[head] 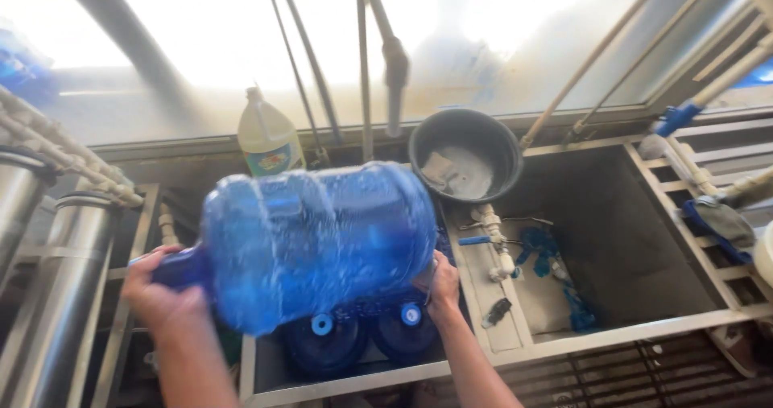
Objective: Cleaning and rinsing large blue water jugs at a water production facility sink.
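Observation:
I hold a large blue water jug (314, 239) on its side above a steel sink (346, 380). The jug is blurred, with bubbles or water inside it. My left hand (161, 291) is wrapped around the jug's neck at the left. My right hand (439, 283) presses against the jug's base at the right. Under the jug, in the sink, lie two more blue jugs (362, 335) with light blue caps facing me.
A black bucket (465, 152) and a pale yellow bottle (268, 138) stand on the ledge behind. A second steel basin (620, 231) with blue brushes lies to the right. Steel cylinders (64, 287) stand at the left. Pipes and hoses (366, 62) hang from above.

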